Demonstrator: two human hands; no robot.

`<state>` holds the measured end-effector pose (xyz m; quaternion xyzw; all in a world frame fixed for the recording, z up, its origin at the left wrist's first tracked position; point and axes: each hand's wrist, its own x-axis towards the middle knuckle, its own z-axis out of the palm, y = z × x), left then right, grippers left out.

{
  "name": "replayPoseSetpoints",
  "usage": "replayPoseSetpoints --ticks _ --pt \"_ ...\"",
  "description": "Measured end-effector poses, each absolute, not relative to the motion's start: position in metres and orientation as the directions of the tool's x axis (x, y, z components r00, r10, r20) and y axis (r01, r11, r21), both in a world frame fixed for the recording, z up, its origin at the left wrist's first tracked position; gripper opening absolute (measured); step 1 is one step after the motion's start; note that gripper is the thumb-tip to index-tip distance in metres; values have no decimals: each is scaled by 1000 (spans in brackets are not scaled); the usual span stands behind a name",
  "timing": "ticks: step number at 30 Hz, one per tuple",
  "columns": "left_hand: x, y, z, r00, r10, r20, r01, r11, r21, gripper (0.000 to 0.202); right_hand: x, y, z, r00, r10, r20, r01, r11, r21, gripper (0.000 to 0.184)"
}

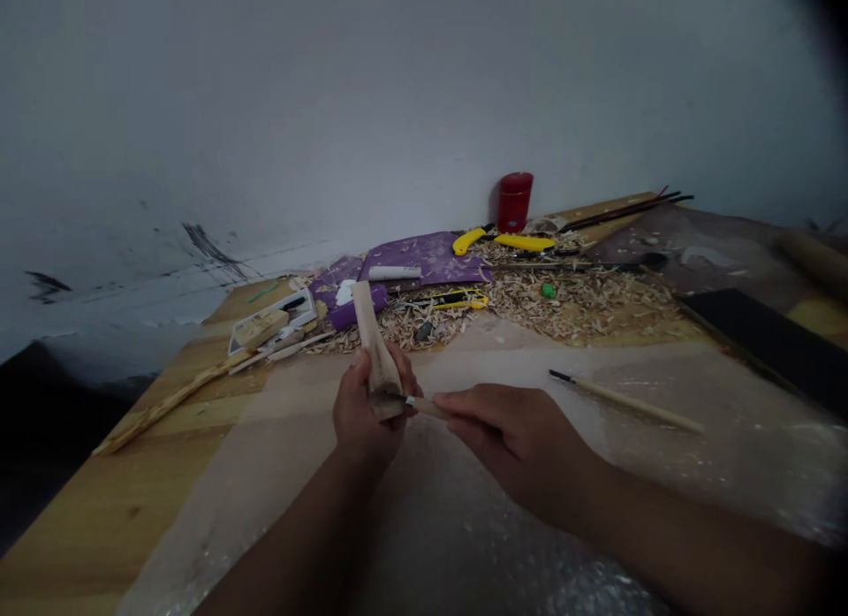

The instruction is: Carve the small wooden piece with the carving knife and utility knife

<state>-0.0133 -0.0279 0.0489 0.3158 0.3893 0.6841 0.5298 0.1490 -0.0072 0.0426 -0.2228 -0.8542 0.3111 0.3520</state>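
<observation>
1. Ahead of you rises a pale wall (331, 112), streaked with dark marks low on its left side.
2. Below it spreads the wooden surface (99, 528), running into the corner.
3. A translucent bubble-wrap sheet (464, 545) covers the surface right in front of you, and a slim stick (626, 402) lies on it, off to your right.
4. Beyond the sheet lie heaped wood shavings (563, 302), partly over a purple mat (424, 258). Two yellow knives (503, 241) sit at the far edge of the mat, near a red cylinder (515, 201).
5. A black board (775, 351) lies at the right, angled across the surface.
6. Your left hand (367, 413) is clenched around the lower end of the wood piece (372, 333), holding it above the sheet. Its long axis points up and away from you, leaning slightly left.
7. Your right hand (517, 435) grasps the carving tool (424, 407), whose handle runs nearly level, pointing right. Its dark blade touches the lower end of the wood.
</observation>
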Motion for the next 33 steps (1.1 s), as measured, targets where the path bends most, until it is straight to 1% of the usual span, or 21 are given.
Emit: replayPoseSetpoints --ticks 2,5,8,15,24,28,33 --pt "-16 -28 49 -185 983 24 -460 -108 881 40 152 -3 46 -668 590 454 172 715 -677 21" --pt "-19 -28 46 -127 991 37 -421 -88 903 40 157 1 49 -701 558 444 199 751 -629 21" --pt "-21 -29 43 -96 995 35 -378 -69 923 41 160 2 50 -732 530 428 229 783 -579 21" --pt "-24 -31 37 -57 998 29 -245 -42 969 44 163 -1 54 -768 508 389 284 816 -504 23" --pt "-20 -33 36 -30 999 -12 -212 5 977 42 165 -2 57 -777 500 382 314 834 -453 18" --pt "-18 -33 35 -69 997 -33 -223 17 975 42 165 -4 56 -782 488 387 306 843 -443 16" --pt "-19 -32 32 -101 994 -31 -235 7 972 42 161 -8 52 -767 479 426 329 865 -379 20"
